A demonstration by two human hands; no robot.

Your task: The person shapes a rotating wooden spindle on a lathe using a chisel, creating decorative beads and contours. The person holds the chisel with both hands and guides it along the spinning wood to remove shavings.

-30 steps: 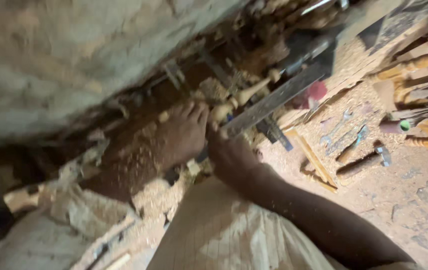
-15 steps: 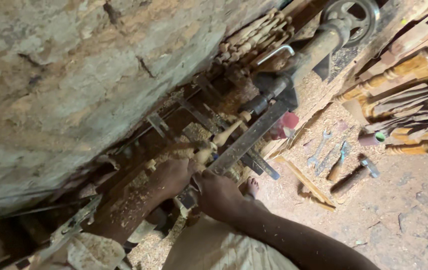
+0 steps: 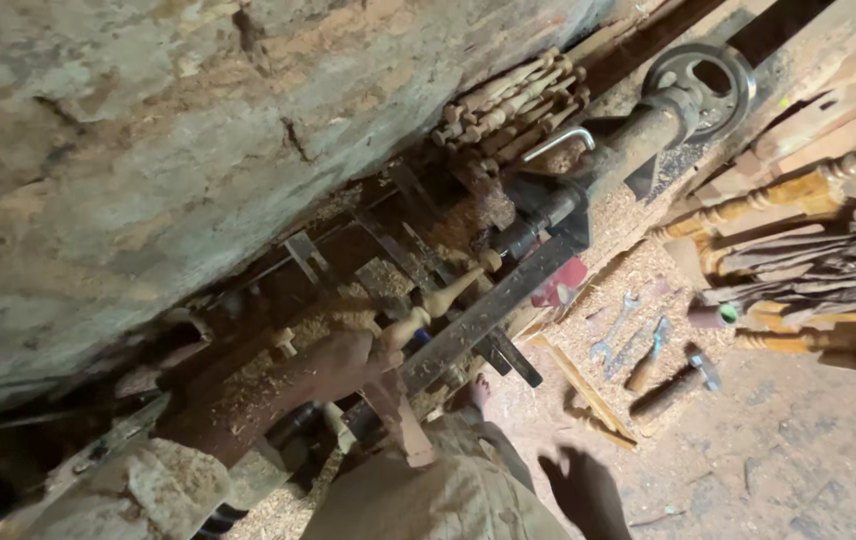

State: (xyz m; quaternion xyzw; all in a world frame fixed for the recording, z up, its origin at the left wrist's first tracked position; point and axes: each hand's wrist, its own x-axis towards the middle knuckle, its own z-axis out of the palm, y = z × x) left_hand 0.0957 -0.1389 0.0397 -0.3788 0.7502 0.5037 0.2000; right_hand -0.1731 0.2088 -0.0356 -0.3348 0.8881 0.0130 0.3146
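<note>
A pale turned wooden spindle [image 3: 440, 298] is mounted on a sawdust-covered wood lathe [image 3: 588, 190], above the long metal tool rest bar [image 3: 483, 315]. My left hand [image 3: 356, 358], caked in sawdust, lies at the spindle's left end by the tool rest. Its fingers blend into the dust, so its grip is unclear. A brown wooden piece [image 3: 400, 425] slants down from it toward my lap. My right hand [image 3: 584, 492] hangs blurred above the floor, away from the lathe, with its fingers spread and nothing in it.
A rough stone wall [image 3: 198, 150] rises behind the lathe. The tailstock handwheel [image 3: 700, 85] is at the upper right, beside a stack of turned spindles [image 3: 513, 105]. Wrenches [image 3: 616, 325] and a chisel [image 3: 666, 388] lie on the dusty floor. Turned legs [image 3: 778, 195] lean at the right.
My right hand has let go at the tool rest and dropped back toward the floor, now open. The view has swung to show more of the tailstock. My left hand stays at the lathe.
</note>
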